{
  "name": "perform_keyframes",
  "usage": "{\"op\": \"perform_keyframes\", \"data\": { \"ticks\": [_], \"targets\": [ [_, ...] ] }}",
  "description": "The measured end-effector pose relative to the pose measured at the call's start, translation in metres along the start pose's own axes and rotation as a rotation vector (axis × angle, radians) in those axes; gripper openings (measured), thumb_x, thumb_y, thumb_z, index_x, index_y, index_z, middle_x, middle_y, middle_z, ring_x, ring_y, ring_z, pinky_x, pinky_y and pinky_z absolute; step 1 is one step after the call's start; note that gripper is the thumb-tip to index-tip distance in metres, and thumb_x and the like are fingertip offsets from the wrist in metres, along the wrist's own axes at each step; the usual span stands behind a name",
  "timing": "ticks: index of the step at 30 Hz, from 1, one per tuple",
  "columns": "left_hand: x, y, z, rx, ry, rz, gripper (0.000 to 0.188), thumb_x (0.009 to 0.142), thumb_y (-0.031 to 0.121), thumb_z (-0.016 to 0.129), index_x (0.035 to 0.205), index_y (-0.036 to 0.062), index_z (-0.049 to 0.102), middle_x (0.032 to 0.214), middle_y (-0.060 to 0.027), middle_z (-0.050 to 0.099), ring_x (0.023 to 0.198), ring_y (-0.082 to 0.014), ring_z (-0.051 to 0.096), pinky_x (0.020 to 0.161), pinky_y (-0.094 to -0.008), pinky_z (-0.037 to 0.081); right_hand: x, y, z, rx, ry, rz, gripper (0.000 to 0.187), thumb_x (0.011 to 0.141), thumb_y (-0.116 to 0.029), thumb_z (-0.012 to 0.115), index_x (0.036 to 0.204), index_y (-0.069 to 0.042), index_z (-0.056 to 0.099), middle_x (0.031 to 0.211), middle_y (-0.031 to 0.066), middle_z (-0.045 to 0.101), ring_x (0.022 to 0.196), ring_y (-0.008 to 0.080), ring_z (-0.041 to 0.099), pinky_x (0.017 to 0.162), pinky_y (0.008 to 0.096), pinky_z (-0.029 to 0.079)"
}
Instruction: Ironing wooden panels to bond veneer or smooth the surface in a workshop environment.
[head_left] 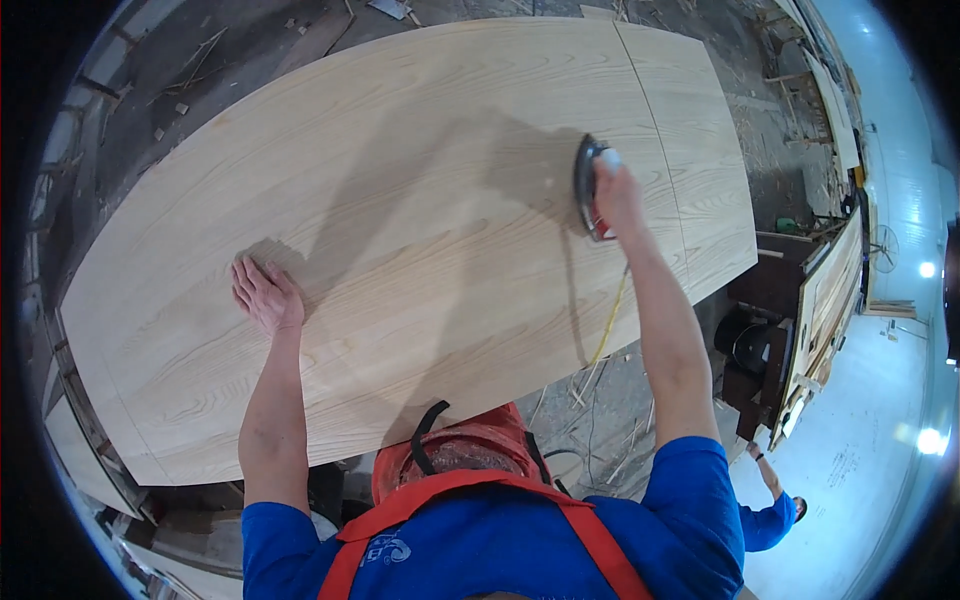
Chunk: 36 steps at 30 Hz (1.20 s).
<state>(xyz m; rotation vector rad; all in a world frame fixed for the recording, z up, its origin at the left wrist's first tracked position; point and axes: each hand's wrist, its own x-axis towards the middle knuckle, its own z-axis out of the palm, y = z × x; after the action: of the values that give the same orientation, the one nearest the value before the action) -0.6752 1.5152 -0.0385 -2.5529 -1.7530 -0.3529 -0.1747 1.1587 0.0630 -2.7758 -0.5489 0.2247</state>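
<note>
Blue shirt (480, 545), arms (670, 330) outstretched, left hand (268, 296) palm-down, right hand (617, 195) on iron (583, 182)

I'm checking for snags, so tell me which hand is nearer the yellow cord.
Right. The right hand, holding the iron, is just beyond the yellow cord; the left hand rests on the panel, far left of it.
</note>
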Motion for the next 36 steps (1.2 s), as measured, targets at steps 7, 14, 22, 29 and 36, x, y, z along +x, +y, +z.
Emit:
{"op": "perform_keyframes", "data": {
  "ticks": [7,14,22,29,36],
  "targets": [
    [0.002,-0.005,-0.001,0.037,-0.007,-0.007,0.062,0.110,0.042,0.044,0.159,0.0044,0.040,0.169,-0.0140,0.036,0.160,-0.0297,0.026,0.130,-0.0501,0.017,-0.008,0.013,-0.001,0.339,-0.102,0.432,0.078,0.109,-0.057,0.044,0.085,0.011,0.071,0.082,0.0344,0.070,0.086,0.0506,0.073,0.071,0.0571,0.056],
    [0.000,-0.015,0.001,0.048,0.011,-0.016,0.062,0.111,0.044,0.041,0.158,0.0044,0.041,0.169,-0.0146,0.037,0.159,-0.0301,0.028,0.130,-0.0499,0.018,-0.170,-0.116,0.052,0.298,-0.296,0.054,0.057,0.108,-0.047,0.052,0.092,0.006,0.068,0.081,0.0308,0.070,0.080,0.0491,0.071,0.068,0.0580,0.055],
    [0.000,-0.017,0.012,0.056,0.045,0.035,0.060,0.111,0.042,0.042,0.157,0.0038,0.043,0.166,-0.0148,0.041,0.156,-0.0303,0.034,0.128,-0.0498,0.024,-0.273,-0.147,0.050,0.306,-0.580,-0.320,0.048,0.107,-0.047,0.056,0.107,0.001,0.054,0.081,0.0288,0.071,0.080,0.0491,0.071,0.070,0.0593,0.055],
    [0.007,-0.040,0.023,0.094,0.094,0.118,0.058,0.111,0.040,0.044,0.154,0.0020,0.047,0.160,-0.0162,0.049,0.151,-0.0342,0.041,0.123,-0.0532,0.033,-0.186,-0.034,0.018,0.391,-0.226,-0.030,0.053,0.106,-0.048,0.056,0.100,0.005,0.061,0.089,0.0299,0.072,0.085,0.0537,0.068,0.074,0.0589,0.054],
    [0.012,-0.008,0.021,0.124,-0.012,-0.033,0.067,0.111,0.056,0.034,0.159,0.0104,0.045,0.166,-0.0085,0.044,0.156,-0.0253,0.036,0.127,-0.0470,0.026,-0.054,0.089,-0.038,0.320,0.100,0.392,0.068,0.109,-0.052,0.047,0.089,0.008,0.072,0.086,0.0348,0.069,0.088,0.0525,0.071,0.076,0.0579,0.055]
  ]
}}
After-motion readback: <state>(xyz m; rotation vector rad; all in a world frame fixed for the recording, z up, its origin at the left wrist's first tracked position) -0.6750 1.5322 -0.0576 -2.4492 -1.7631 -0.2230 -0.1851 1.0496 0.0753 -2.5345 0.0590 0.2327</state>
